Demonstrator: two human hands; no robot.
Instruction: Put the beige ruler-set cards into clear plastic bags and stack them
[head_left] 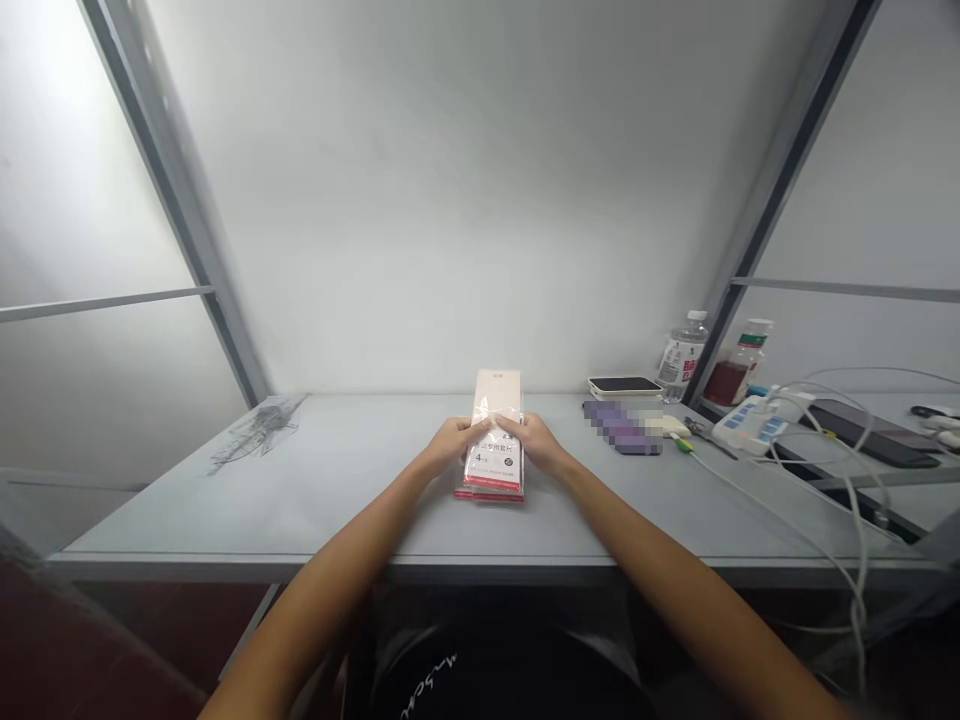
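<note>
A flat package in clear plastic (pixel 493 470) lies on the grey table (pixel 322 500), with a white label, the printed figure 4 and a red lower edge. A pale pink card or box (pixel 495 393) shows at its far end. My left hand (pixel 450 447) and my right hand (pixel 529 442) grip it from either side, their fingertips nearly meeting on top. The hands hide the package's middle.
Crumpled clear plastic (pixel 259 432) lies at the table's left. To the right are a blurred purple object (pixel 622 428), a black-faced flat device (pixel 625 386), scissors (pixel 705 432), two bottles (pixel 682 355), a power strip (pixel 750 425) and white cables (pixel 847 500).
</note>
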